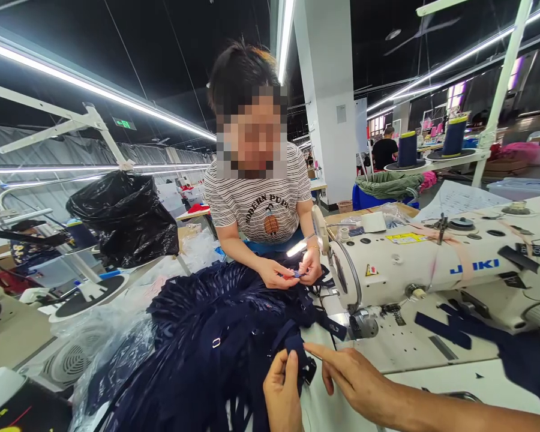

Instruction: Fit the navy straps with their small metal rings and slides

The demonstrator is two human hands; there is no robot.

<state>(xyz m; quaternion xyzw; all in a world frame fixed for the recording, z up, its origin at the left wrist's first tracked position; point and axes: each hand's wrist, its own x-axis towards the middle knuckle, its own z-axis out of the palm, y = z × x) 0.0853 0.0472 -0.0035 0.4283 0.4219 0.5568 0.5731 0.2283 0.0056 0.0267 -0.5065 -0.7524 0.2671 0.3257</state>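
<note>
Sorting navy straps at the bench

My left hand (pixel 282 390) pinched a strap (pixel 297 351), right hand (pixel 355 378) open; the strap might have snagged in the pile (pixel 198 342).

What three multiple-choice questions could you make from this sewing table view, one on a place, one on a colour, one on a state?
1. Where does the black plastic bag hang?
A. left of the co-worker
B. on the sewing machine
C. under the table

2. What colour is the heap of fabric?
A. red
B. navy blue
C. white

3. What is the left hand doing?
A. lying flat and empty
B. pinching a navy strap
C. holding scissors

Answers:
1 A, the bag hangs from a rack left of the co-worker.
2 B, the heap is dark blue.
3 B, its fingers close on the navy strap while the right hand points beside it.
</note>
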